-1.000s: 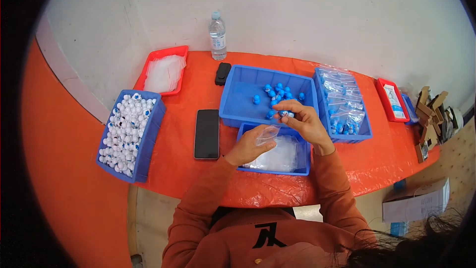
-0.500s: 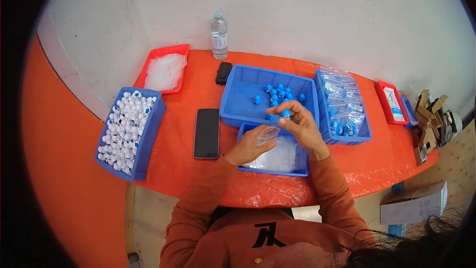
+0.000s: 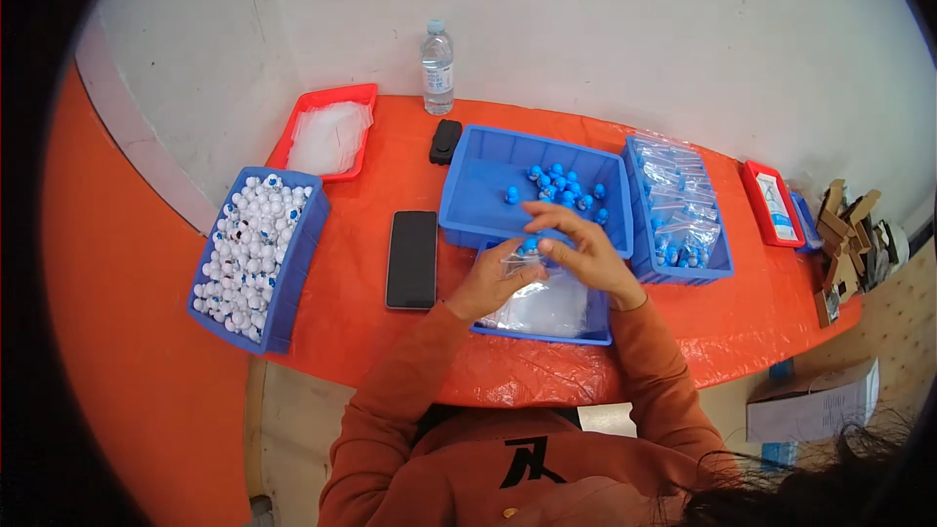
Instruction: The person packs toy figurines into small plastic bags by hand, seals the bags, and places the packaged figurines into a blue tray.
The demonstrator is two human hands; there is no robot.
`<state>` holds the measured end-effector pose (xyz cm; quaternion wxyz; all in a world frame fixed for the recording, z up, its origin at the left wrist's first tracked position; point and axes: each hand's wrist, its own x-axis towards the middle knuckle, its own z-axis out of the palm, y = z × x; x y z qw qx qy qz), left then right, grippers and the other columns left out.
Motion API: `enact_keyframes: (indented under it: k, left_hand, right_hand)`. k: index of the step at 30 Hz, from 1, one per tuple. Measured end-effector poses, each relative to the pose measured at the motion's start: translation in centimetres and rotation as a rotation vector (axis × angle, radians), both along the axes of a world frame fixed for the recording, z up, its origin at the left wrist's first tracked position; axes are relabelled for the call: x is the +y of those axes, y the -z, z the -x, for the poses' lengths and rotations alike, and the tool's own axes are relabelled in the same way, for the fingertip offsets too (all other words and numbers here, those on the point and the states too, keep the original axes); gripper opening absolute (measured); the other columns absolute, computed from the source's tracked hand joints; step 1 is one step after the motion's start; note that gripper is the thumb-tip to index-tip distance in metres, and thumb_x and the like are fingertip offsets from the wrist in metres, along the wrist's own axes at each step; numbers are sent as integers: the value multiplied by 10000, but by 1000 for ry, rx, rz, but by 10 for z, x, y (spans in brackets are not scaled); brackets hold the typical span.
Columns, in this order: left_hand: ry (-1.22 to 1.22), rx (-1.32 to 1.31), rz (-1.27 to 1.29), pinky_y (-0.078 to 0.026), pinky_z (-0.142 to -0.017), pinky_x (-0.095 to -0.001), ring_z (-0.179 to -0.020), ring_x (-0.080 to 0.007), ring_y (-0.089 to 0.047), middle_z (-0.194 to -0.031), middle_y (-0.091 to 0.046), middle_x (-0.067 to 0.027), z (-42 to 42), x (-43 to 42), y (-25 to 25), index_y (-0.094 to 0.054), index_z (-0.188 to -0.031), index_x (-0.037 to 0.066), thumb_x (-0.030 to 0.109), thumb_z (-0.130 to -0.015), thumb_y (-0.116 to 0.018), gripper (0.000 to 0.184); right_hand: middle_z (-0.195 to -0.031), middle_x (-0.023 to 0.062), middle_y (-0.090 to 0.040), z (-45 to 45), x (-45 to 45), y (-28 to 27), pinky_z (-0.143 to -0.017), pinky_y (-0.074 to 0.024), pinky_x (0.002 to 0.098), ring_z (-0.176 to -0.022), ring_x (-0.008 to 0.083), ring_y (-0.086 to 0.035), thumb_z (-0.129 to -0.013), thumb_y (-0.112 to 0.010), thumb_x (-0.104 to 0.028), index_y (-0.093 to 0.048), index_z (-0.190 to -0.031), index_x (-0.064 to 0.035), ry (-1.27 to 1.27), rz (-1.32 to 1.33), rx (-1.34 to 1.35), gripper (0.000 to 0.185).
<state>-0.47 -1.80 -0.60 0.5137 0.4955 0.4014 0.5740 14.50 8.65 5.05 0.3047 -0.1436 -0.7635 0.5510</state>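
My left hand [image 3: 488, 283] is closed on a small clear plastic bag [image 3: 522, 263], over the left side of a blue tray [image 3: 597, 329] that holds flat clear bags [image 3: 554, 306]. My right hand [image 3: 590, 252] is beside it, its thumb and fingers curled around a small blue ball [image 3: 529, 245] at the mouth of the bag. Whether the fingers still grip the ball is hard to see. Behind the hands, a larger blue bin [image 3: 478, 185] holds several blue figure balls [image 3: 570, 183], grouped toward its right side.
On the left stand a blue bin [image 3: 298, 259] of white balls and a red tray [image 3: 356, 154] of clear bags. A phone [image 3: 412, 261], a black object [image 3: 445, 141] and a bottle [image 3: 438, 73] are nearby. On the right are a bin [image 3: 724, 259] of filled bags and a red tray [image 3: 750, 185].
My right hand has brought a blue ball left and down to the bag in my left hand. The view has shifted slightly.
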Motion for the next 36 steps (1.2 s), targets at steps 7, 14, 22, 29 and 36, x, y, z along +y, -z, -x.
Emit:
enact_keyframes:
  k: [7,14,22,29,36]
  left_hand:
    - [-5,293,27,-459,-849,-289,-966,-195,-587,-1102,-609,-123,-2,-2,-13,-535,-1206,15,170,-844,-667,415]
    - [-11,162,44,-456,-855,-288,-963,-193,-581,-1090,-612,-118,-2,2,-3,-531,-1211,18,175,-844,-667,421]
    - [24,74,18,-471,-824,-285,-895,-173,-595,-1028,-628,-92,-4,3,-8,-546,-1168,13,156,-842,-667,376]
    - [116,79,156,-477,-808,-280,-870,-168,-601,-1004,-633,-78,-2,2,-12,-558,-1146,18,143,-835,-674,355]
    - [63,247,101,-476,-812,-281,-892,-195,-600,-1008,-631,-85,-1,1,-12,-566,-1134,21,132,-810,-698,367]
  right_hand:
    - [-1076,113,-635,42,66,-3,-798,-485,349,-893,282,-608,-819,-617,-54,-625,-1077,-62,56,-521,-537,258]
    - [-875,102,-659,85,85,37,-705,-500,386,-736,316,-610,-787,-645,-146,-649,-960,-98,223,-994,-646,179]
    - [-862,45,-651,31,57,-30,-685,-455,285,-694,168,-569,-767,-716,-129,-654,-922,-77,-68,-113,-261,175]
    - [-892,15,-652,-13,13,-46,-730,-438,272,-772,142,-542,-740,-764,-129,-679,-914,-79,-199,-241,-245,200]
    - [-946,17,-650,-5,2,-29,-819,-432,314,-930,189,-543,-737,-752,-155,-684,-909,-82,-151,-557,-227,199]
